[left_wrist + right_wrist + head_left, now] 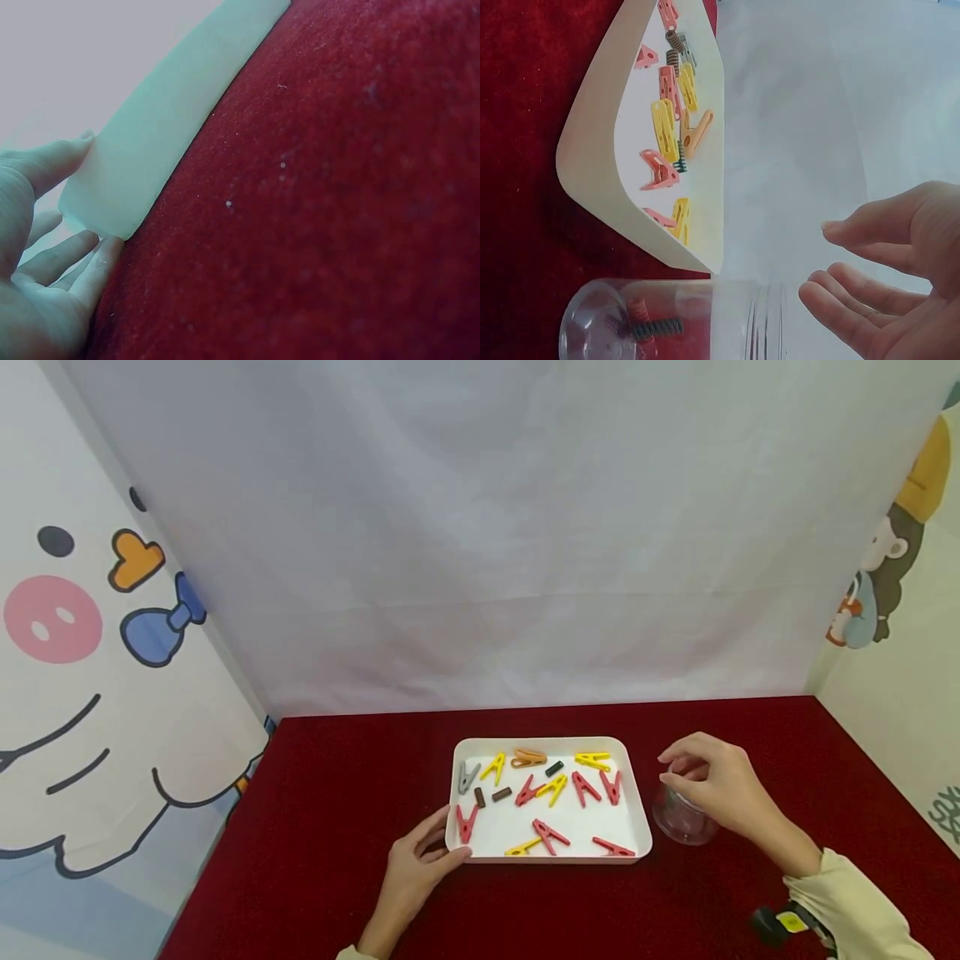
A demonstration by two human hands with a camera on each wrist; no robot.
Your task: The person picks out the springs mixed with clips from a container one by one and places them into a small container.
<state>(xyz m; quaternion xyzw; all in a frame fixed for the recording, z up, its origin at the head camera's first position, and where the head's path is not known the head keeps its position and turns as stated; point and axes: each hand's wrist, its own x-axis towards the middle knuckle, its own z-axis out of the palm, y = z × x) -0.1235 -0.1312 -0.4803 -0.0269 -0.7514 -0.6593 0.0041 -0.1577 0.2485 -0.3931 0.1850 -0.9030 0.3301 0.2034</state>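
no legible text, yellow label (792, 922) on black wrist device (770, 927), marking too small

A table with a dark red, fuzzy covering (337, 793) carries a white rectangular tray (551, 860), its long sides running from nine to three o'clock; just beside the tray, at its three o'clock, a clear jar (686, 828) stands upright

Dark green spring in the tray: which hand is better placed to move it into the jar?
Probably the right hand: it is empty, near the jar; the left hand holds the tray.
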